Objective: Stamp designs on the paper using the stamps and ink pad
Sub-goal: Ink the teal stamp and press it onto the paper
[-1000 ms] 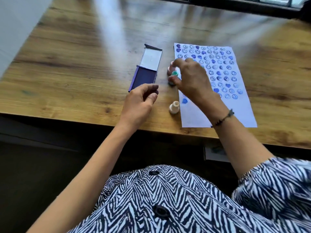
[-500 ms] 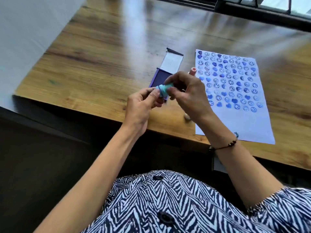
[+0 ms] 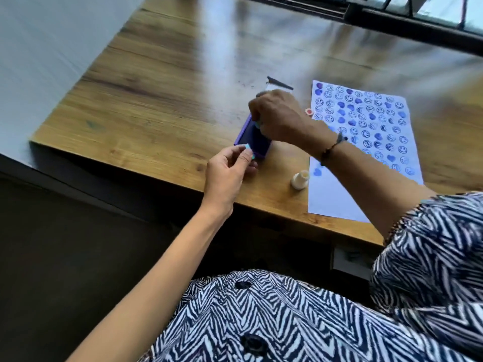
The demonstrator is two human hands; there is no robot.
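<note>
My left hand [image 3: 230, 173] pinches a small teal cap [image 3: 248, 150] just at the near end of the ink pad [image 3: 253, 138]. A white stamp [image 3: 300, 180] stands right of the pad, touching the paper [image 3: 337, 199] on the counter [image 3: 162, 105]. Over the pad, my right hand [image 3: 279, 117] grips the teal stamp [image 3: 258, 124], its tip down at the ink. A pink stamp [image 3: 309, 111] stands beyond.

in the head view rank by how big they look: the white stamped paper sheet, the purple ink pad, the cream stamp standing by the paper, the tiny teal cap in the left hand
1. White stamped paper sheet
2. Purple ink pad, partly covered by the right hand
3. Cream stamp
4. Teal cap in the left hand, mostly hidden, so its rank is unsure.
</note>
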